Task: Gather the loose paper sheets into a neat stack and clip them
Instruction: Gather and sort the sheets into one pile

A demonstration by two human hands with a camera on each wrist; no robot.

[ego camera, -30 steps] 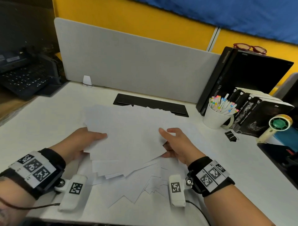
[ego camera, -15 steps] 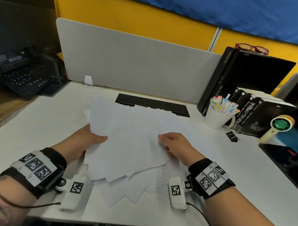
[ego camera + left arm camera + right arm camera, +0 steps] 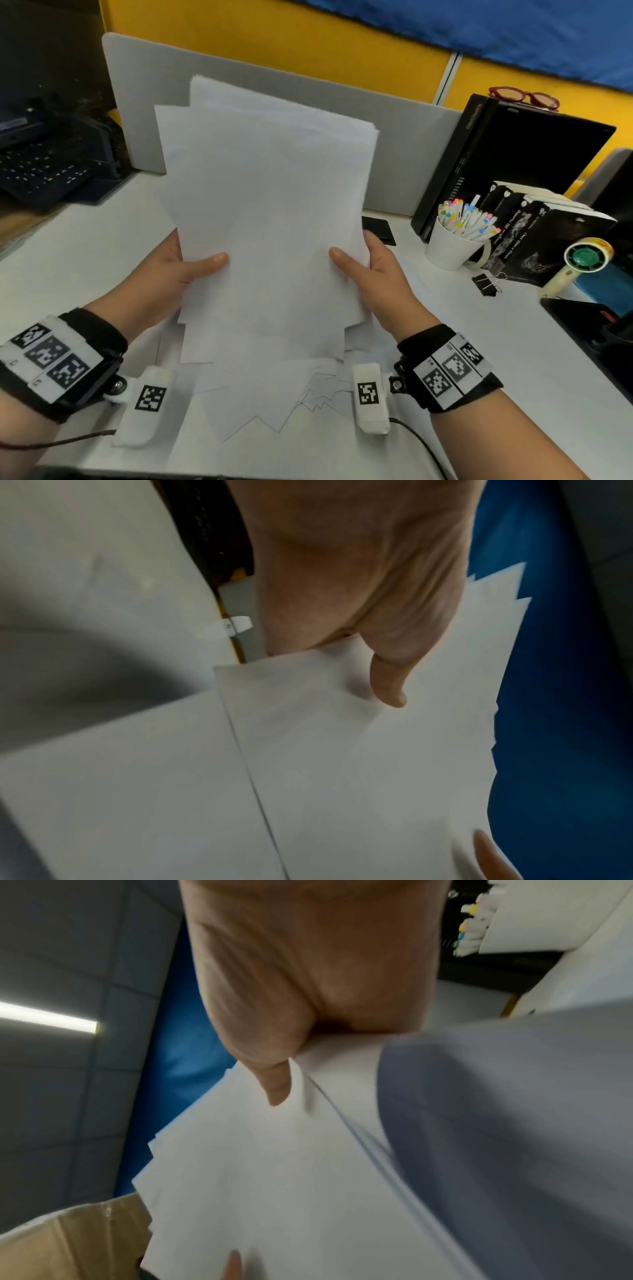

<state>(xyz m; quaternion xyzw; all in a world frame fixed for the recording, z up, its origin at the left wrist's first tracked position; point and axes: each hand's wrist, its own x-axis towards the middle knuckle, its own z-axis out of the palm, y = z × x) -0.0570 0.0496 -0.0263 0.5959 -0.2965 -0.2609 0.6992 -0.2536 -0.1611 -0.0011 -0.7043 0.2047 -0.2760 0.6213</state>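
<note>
Head view shows your left hand (image 3: pixel 164 274) and right hand (image 3: pixel 373 274), each in a pinching grip, thumb in front, on a side edge of the paper sheets (image 3: pixel 267 205) raised above the bench (image 3: pixel 85 257). Light and floppy, with uneven edges, they could slide apart, so hold low at both sides. More loose sheets (image 3: pixel 274 394) lie beneath. A binder clip (image 3: pixel 486 286) waits right, near a pen cup (image 3: pixel 452 246).

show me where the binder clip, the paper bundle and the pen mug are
binder clip (image 3: pixel 486 285), head view, on its black body, lying on the desk.
paper bundle (image 3: pixel 270 205), head view, on the middle of the front sheet, raised between both hands.
pen mug (image 3: pixel 448 250), head view, on its white outer wall.
</note>
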